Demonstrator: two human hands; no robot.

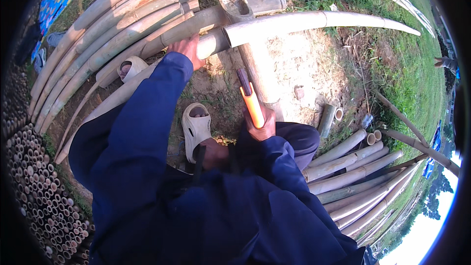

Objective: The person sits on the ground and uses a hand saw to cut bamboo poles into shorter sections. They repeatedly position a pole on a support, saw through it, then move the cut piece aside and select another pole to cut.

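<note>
A long pale bamboo pole (319, 20) lies across in front of me. My left hand (189, 51) is wrapped on its shaded stretch, left of a step in its surface; part of the fingers is hidden behind the pole and sleeve. Lower and to the right, my right hand (262, 125) grips an orange-handled tool (251, 107) with a narrow dark end pointing up and away from me. That dark end stays apart from the pole. Beneath the pole lies a notched bamboo support (258, 71), running away from me.
Several bamboo poles (117, 34) are stacked at the left, others (351, 169) at the lower right. A dense pile of cut bamboo ends (41, 186) fills the lower left. My sandalled foot (196, 125) rests on bare soil. Short bamboo pieces (327, 120) lie near the right knee.
</note>
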